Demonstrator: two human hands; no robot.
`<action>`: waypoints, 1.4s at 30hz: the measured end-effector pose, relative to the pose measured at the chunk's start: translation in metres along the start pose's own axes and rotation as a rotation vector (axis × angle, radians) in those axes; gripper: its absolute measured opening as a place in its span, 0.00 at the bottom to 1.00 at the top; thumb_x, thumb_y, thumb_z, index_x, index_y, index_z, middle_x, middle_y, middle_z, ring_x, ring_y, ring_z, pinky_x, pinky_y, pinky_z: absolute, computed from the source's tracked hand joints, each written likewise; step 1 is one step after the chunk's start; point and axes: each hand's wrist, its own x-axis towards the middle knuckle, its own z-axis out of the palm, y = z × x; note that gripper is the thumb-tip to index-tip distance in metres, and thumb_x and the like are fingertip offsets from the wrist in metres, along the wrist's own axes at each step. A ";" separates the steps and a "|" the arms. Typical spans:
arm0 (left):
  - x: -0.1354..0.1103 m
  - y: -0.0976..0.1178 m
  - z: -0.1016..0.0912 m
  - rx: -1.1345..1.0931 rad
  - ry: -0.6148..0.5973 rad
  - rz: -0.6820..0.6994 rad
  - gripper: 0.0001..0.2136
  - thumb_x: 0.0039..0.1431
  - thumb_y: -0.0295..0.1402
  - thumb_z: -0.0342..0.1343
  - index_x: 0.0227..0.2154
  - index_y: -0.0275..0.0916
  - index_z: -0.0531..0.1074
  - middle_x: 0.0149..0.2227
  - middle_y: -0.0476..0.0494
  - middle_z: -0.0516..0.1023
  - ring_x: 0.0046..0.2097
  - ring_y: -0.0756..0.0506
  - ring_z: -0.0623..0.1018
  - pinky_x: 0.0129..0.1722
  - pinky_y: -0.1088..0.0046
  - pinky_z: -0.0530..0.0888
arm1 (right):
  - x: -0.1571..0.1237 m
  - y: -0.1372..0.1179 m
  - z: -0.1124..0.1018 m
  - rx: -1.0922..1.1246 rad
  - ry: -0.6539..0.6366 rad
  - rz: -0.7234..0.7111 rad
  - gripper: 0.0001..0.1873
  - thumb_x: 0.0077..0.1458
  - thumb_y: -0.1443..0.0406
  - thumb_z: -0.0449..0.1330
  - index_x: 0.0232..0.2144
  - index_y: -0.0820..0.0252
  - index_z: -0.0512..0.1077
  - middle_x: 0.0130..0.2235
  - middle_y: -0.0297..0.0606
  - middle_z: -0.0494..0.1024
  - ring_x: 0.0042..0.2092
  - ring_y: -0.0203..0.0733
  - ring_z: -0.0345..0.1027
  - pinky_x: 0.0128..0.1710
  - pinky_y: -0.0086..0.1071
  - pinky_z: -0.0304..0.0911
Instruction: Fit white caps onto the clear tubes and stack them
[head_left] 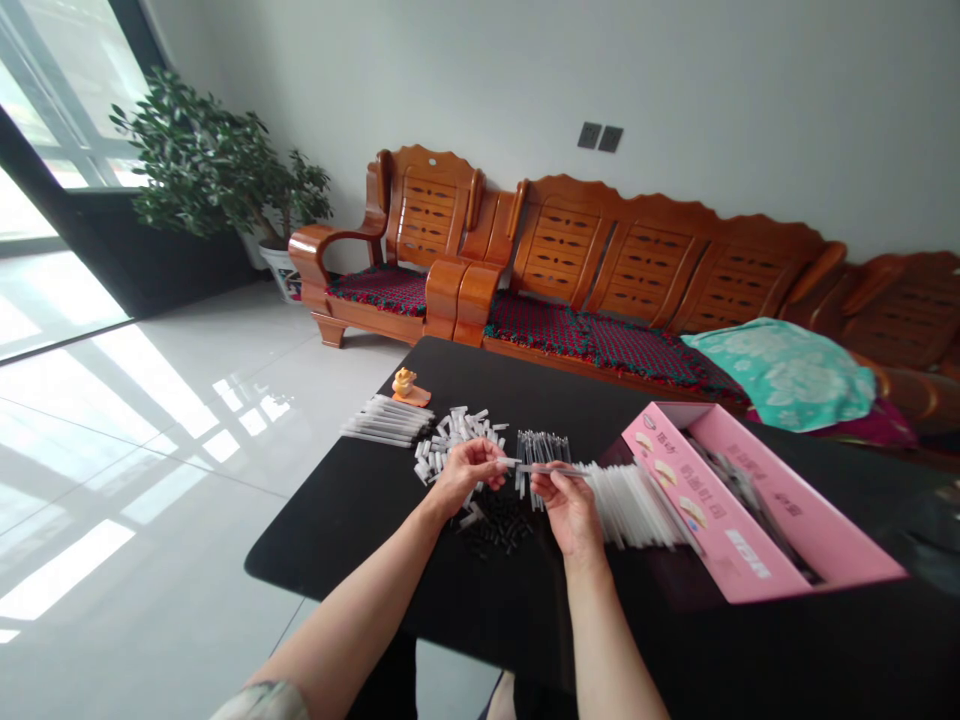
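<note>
My left hand (466,476) pinches a small whitish pen cap (510,462) between thumb and fingertips. In my right hand (571,505) is a slim translucent pen barrel (551,469), held level with its tip pointing at the cap. Whether the two touch I cannot tell. Behind my left hand lies a heap of white caps (456,432). Small black plugs (501,528) are scattered below, between my hands. Dark pen refills (541,447) lie side by side just beyond my right hand. A row of clear whitish tubes (637,508) spreads to its right.
A row of capped white pens (386,420) and an orange figurine (405,383) sit at the black table's (337,530) far left. An open pink box (720,510) with dark contents stands at right. Wooden sofas (570,245) line the wall; a potted plant (225,160) stands left.
</note>
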 end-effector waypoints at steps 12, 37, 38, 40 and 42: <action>0.000 -0.004 0.003 0.017 -0.026 -0.008 0.16 0.45 0.38 0.68 0.31 0.32 0.71 0.24 0.46 0.75 0.23 0.51 0.75 0.23 0.76 0.73 | 0.000 -0.002 0.002 0.005 0.019 -0.012 0.09 0.45 0.69 0.69 0.33 0.62 0.77 0.34 0.41 0.83 0.33 0.41 0.79 0.34 0.31 0.76; -0.009 0.015 -0.009 1.422 0.427 0.200 0.09 0.59 0.34 0.54 0.41 0.45 0.78 0.41 0.45 0.76 0.38 0.45 0.76 0.34 0.73 0.67 | 0.002 -0.001 -0.002 0.028 0.009 -0.035 0.09 0.45 0.68 0.69 0.32 0.62 0.77 0.34 0.42 0.84 0.32 0.41 0.79 0.33 0.30 0.76; -0.010 0.015 -0.006 1.424 0.416 0.222 0.11 0.59 0.33 0.55 0.44 0.46 0.77 0.43 0.45 0.76 0.40 0.45 0.76 0.35 0.73 0.67 | 0.002 -0.001 -0.002 0.029 0.006 -0.036 0.08 0.45 0.68 0.69 0.32 0.62 0.77 0.34 0.42 0.84 0.32 0.41 0.79 0.33 0.30 0.76; -0.010 0.012 -0.001 1.412 0.338 0.265 0.12 0.60 0.33 0.55 0.45 0.46 0.77 0.44 0.45 0.75 0.42 0.46 0.75 0.37 0.73 0.68 | 0.003 0.000 -0.004 0.028 0.001 -0.038 0.08 0.46 0.68 0.68 0.33 0.62 0.77 0.34 0.43 0.84 0.33 0.41 0.79 0.34 0.30 0.76; -0.009 0.008 0.002 1.411 0.196 0.279 0.09 0.59 0.35 0.57 0.40 0.45 0.79 0.41 0.46 0.75 0.42 0.46 0.75 0.38 0.73 0.68 | 0.002 0.001 -0.005 0.026 -0.002 -0.039 0.08 0.46 0.68 0.68 0.33 0.62 0.77 0.34 0.42 0.84 0.33 0.41 0.79 0.34 0.30 0.76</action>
